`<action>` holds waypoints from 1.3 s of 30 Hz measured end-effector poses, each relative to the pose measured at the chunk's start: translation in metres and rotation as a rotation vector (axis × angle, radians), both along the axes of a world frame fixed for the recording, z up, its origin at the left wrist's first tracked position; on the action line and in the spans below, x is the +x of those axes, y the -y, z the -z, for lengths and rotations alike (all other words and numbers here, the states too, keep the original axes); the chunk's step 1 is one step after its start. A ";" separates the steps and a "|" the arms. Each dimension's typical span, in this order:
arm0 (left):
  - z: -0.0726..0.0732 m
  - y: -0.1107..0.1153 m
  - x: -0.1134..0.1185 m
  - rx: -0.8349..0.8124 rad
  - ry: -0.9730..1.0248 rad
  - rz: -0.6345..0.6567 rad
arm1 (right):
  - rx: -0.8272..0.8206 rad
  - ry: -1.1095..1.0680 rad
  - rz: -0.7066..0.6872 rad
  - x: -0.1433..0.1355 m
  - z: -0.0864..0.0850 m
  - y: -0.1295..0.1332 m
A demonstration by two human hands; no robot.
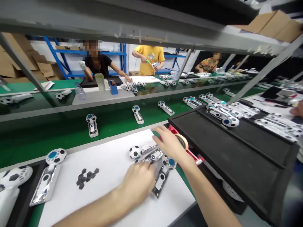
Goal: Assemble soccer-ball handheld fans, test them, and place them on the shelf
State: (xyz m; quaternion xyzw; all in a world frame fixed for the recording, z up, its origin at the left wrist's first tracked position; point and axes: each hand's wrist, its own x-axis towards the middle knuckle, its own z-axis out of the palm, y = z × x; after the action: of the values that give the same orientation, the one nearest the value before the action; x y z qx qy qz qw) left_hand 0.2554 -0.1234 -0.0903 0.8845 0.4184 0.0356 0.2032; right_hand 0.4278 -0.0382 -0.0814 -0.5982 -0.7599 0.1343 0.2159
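My left hand (139,179) reaches over the white sheet (113,170) with its fingers curled, slightly blurred; what they hold, if anything, is hidden. Close around it lie white football-patterned devices with open handles, one with a blue disc on its round head (171,162). A white and black ball-shaped head (135,152) is just beyond the knuckles. My right hand (169,142) is above the far side of this group, fingers stretched and apart, with nothing visible in them. Left on the sheet is a cluster of small black pentagon pieces (86,178).
A roll of tape (182,141) sits in a red bin (174,130) beside my right wrist. Black trays (227,151) stand to the right, with devices stacked at their far end. Several devices lie along the green belt (113,126). Co-workers (151,61) are across the line, under a metal frame.
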 end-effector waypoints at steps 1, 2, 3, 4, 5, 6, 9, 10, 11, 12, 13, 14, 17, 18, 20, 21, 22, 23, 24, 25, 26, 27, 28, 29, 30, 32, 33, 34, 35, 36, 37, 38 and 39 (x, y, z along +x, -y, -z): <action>0.009 0.011 0.014 -0.001 -0.017 -0.005 | -0.011 0.002 0.069 0.010 0.003 0.026; 0.019 0.020 0.027 0.002 -0.041 -0.026 | -0.027 0.001 0.150 0.019 0.008 0.050; 0.030 0.028 0.040 0.012 -0.067 -0.054 | -0.053 -0.003 0.225 0.027 0.017 0.071; 0.041 0.035 0.052 0.015 -0.100 -0.092 | -0.080 -0.008 0.289 0.032 0.027 0.089; 0.051 0.038 0.061 0.023 -0.128 -0.129 | -0.106 -0.012 0.340 0.036 0.038 0.103; 0.060 0.040 0.068 0.019 -0.143 -0.162 | -0.134 -0.019 0.379 0.039 0.049 0.114; 0.072 0.039 0.071 -0.104 -0.039 -0.199 | -0.199 -0.135 0.456 0.039 0.075 0.129; 0.072 0.037 0.067 -0.180 0.045 -0.206 | -0.186 -0.217 0.465 0.038 0.079 0.130; 0.069 0.037 0.061 -0.261 0.143 -0.218 | -0.151 -0.316 0.461 0.036 0.080 0.130; 0.064 0.038 0.054 -0.338 0.250 -0.237 | -0.097 -0.416 0.443 0.033 0.078 0.129; 0.057 0.039 0.047 -0.404 0.365 -0.262 | -0.034 -0.498 0.415 0.029 0.074 0.127; 0.050 0.041 0.040 -0.472 0.485 -0.296 | 0.020 -0.562 0.380 0.024 0.068 0.124; 0.027 0.048 0.025 -0.818 0.836 -0.401 | 0.061 -0.628 0.267 0.004 0.040 0.110; 0.021 0.049 0.021 -0.985 0.928 -0.448 | 0.033 -0.618 0.212 -0.004 0.030 0.105; 0.010 0.048 0.016 -1.258 1.083 -0.543 | -0.050 -0.572 0.047 -0.018 0.013 0.093; 0.006 0.046 0.014 -1.311 1.168 -0.584 | -0.079 -0.563 -0.039 -0.024 0.006 0.089; 0.003 0.044 0.011 -1.304 1.267 -0.624 | -0.092 -0.574 -0.112 -0.029 0.001 0.085; 0.000 0.041 0.008 -1.256 1.368 -0.657 | -0.088 -0.608 -0.159 -0.032 -0.002 0.083; -0.003 0.037 0.005 -1.194 1.460 -0.678 | -0.077 -0.659 -0.175 -0.035 -0.004 0.084; -0.007 0.034 0.001 -1.144 1.535 -0.693 | -0.074 -0.720 -0.164 -0.036 -0.004 0.085; -0.012 0.030 -0.003 -1.107 1.590 -0.708 | -0.084 -0.778 -0.138 -0.036 -0.004 0.089; -0.017 0.026 -0.007 -1.077 1.623 -0.721 | -0.101 -0.825 -0.105 -0.037 -0.002 0.093; -0.023 0.022 -0.012 -1.041 1.641 -0.729 | -0.134 -0.860 -0.078 -0.038 -0.001 0.098; -0.029 0.019 -0.015 -0.994 1.650 -0.736 | -0.182 -0.895 -0.062 -0.040 0.001 0.104; -0.034 0.017 -0.019 -0.945 1.654 -0.735 | -0.242 -0.940 -0.064 -0.044 0.002 0.109; -0.043 0.014 -0.024 -0.888 1.657 -0.704 | -0.356 -1.071 -0.091 -0.056 0.003 0.117; -0.046 0.013 -0.026 -0.882 1.657 -0.671 | -0.393 -1.146 -0.092 -0.062 0.003 0.120; -0.048 0.012 -0.029 -0.878 1.656 -0.639 | -0.404 -1.213 -0.087 -0.068 0.003 0.121; -0.049 0.012 -0.032 -0.861 1.657 -0.612 | -0.382 -1.259 -0.076 -0.073 0.002 0.120; -0.049 0.011 -0.037 -0.813 1.662 -0.601 | -0.344 -1.273 -0.072 -0.075 0.001 0.117; -0.050 0.010 -0.043 -0.735 1.672 -0.610 | -0.297 -1.256 -0.080 -0.075 -0.002 0.114; -0.052 0.009 -0.050 -0.635 1.672 -0.638 | -0.249 -1.213 -0.109 -0.072 -0.005 0.109; -0.054 0.008 -0.059 -0.529 1.652 -0.684 | -0.203 -1.144 -0.154 -0.067 -0.009 0.105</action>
State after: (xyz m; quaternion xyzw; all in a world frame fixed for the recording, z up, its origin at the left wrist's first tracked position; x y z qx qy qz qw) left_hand 0.1966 -0.1316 -0.0365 0.3325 0.3735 0.6149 0.6098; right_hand 0.3612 -0.1428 -0.0722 -0.3912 -0.5472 0.5234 0.5230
